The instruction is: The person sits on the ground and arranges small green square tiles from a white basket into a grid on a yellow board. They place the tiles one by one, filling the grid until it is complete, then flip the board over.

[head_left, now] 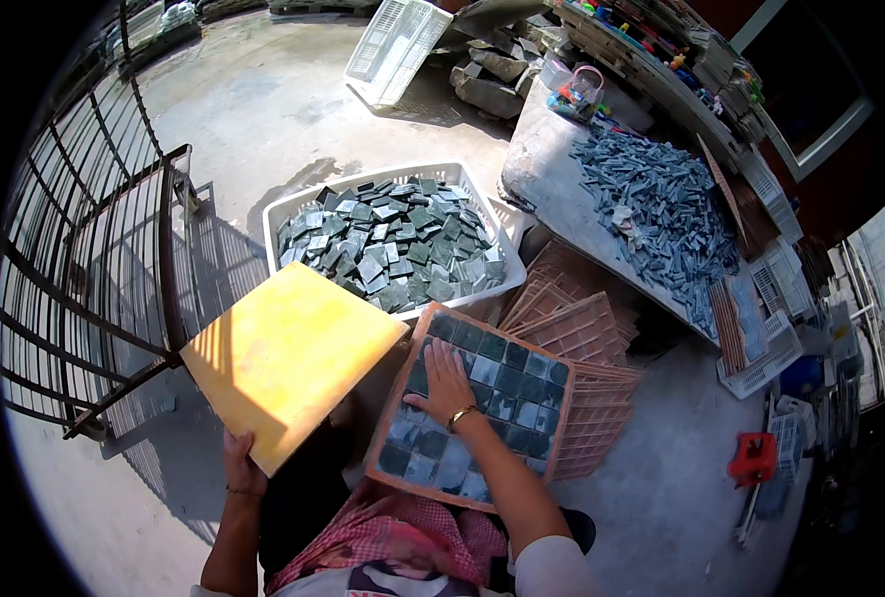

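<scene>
One palm [241, 463] behind yellow board [288, 373]

Right hand [446, 383] flat, left hand [239, 468] apparently gripping.

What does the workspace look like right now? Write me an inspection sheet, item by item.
Surface: bare concrete floor, sunlit; a stone worktable at the upper right.
Job's things: grid tray on the lap, filled with dark green square tiles; yellow board tilted up beside it.
Clutter: white crate of loose green tiles; stacked empty grid trays; pile of grey stone strips on the worktable; red object on the floor.
Grippers: left hand grips the yellow board's lower edge; right hand lies flat, palm down, on the tiles.
Cables: nothing seen.
Surroundings: black metal railing at the left; shelves of supplies at the upper right.
</scene>
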Demonstrator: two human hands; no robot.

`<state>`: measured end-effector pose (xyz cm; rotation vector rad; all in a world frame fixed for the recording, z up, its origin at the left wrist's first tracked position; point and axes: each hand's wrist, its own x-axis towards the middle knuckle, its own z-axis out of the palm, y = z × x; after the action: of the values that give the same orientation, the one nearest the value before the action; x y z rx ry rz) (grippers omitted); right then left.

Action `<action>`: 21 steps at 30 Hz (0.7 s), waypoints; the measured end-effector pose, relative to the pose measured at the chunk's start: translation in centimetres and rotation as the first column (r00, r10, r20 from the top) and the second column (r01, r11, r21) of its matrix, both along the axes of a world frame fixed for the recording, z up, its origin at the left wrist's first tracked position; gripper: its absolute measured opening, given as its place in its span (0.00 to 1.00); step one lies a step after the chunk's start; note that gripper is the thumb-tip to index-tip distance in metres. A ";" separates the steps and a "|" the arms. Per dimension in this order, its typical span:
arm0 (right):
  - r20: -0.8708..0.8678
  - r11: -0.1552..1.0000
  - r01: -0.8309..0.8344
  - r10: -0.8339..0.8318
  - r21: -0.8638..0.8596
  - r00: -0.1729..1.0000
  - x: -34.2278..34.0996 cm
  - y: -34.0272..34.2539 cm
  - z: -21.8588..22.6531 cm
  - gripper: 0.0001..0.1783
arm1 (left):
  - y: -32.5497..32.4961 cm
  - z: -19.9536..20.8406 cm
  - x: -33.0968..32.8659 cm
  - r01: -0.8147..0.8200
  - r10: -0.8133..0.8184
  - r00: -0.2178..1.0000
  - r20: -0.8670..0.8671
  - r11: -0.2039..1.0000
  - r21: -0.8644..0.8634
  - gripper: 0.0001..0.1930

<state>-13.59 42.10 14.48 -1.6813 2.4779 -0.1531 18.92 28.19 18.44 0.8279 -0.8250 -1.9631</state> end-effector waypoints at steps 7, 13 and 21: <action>0.012 0.999 0.012 -0.013 0.036 1.000 4.2 -2.5 0.6 0.53 | 0.6 0.6 -0.9 0.007 -0.007 0.999 0.039 1.000 -0.001 0.30; 0.175 0.982 0.162 -0.142 -0.102 0.974 2.5 -0.6 -0.6 0.51 | 0.1 0.6 -0.3 0.026 -0.026 0.999 0.022 1.000 0.000 0.30; 0.142 0.949 0.312 -0.302 -0.046 0.942 -6.4 3.2 1.2 0.52 | 0.2 0.1 -0.2 0.004 -0.003 0.999 0.045 1.000 -0.014 0.30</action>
<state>-20.00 45.27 15.71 -1.2467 2.6404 -0.3750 18.75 28.37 18.57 0.8651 -0.8659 -1.9458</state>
